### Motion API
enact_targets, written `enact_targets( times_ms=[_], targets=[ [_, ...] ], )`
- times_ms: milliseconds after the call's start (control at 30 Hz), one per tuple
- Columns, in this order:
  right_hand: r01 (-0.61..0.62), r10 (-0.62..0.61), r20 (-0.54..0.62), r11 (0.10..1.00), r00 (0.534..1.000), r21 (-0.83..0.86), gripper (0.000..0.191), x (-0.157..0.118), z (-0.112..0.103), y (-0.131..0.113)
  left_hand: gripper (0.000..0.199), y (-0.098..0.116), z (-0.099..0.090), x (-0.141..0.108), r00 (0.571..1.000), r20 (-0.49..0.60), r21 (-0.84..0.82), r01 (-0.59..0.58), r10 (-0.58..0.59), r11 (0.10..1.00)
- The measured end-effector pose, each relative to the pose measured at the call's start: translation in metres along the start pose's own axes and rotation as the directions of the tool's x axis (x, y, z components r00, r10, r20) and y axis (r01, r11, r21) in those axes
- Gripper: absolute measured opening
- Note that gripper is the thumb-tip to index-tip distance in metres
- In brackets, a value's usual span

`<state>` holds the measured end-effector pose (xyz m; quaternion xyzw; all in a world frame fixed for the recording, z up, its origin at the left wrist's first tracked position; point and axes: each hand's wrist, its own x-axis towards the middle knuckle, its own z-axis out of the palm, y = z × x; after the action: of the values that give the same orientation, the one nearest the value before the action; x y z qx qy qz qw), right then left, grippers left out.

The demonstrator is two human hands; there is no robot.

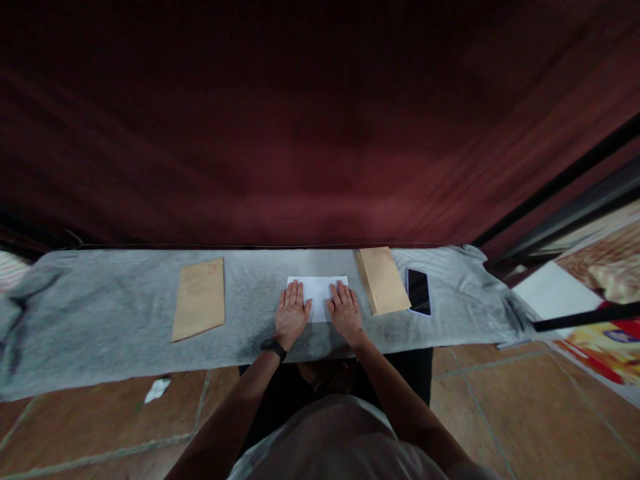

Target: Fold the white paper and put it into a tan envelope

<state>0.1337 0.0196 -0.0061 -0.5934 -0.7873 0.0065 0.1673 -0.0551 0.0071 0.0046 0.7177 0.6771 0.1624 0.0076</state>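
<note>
A white sheet of paper [319,293] lies flat on the grey cloth in front of me. My left hand [293,312] presses flat on its left part, fingers stretched out, a dark watch on the wrist. On the right part rests my right hand [345,312], also flat with the fingers extended. Just right of that hand sits a stack of brown envelopes [384,280]. Farther to the left, apart from both hands, lies a single brown envelope [200,299] with a faint reddish mark near its top.
A phone [419,292] with a dark screen lies right of the stack. The grey cloth [120,300] covers a long narrow surface backed by a dark red hanging [310,167]. A crumpled white scrap [157,390] is on the tiled floor. Printed boards [610,320] stand at the right.
</note>
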Motion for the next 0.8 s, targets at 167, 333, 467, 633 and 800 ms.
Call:
enact_targets(
  times_ms=[167,333,467,633,800],
  targets=[
    [-0.020,0.020,-0.014,1.000,1.000,0.003,0.056,-0.004,-0.005,0.016,0.064,-0.011,-0.004,-0.002,0.996,-0.024,-0.026,0.090,-0.091,0.996],
    [-0.022,0.022,-0.036,1.000,0.999,0.009,0.057,-0.007,-0.006,0.017,0.063,0.019,-0.006,0.008,0.999,-0.026,-0.024,-0.031,0.031,0.999],
    [-0.006,0.006,-0.049,1.000,0.999,0.002,0.058,-0.006,-0.005,0.017,0.057,0.044,0.002,0.019,0.964,0.074,-0.025,-0.254,0.255,0.967],
    [-0.003,0.003,-0.052,1.000,0.999,-0.010,0.058,-0.006,-0.004,0.019,0.056,0.033,0.006,0.026,0.933,0.130,-0.038,-0.334,0.336,0.942],
    [-0.014,0.014,-0.024,1.000,1.000,-0.007,0.058,-0.006,-0.005,0.019,0.059,0.005,-0.003,0.021,0.937,0.134,-0.029,-0.322,0.323,0.946]
  ],
)
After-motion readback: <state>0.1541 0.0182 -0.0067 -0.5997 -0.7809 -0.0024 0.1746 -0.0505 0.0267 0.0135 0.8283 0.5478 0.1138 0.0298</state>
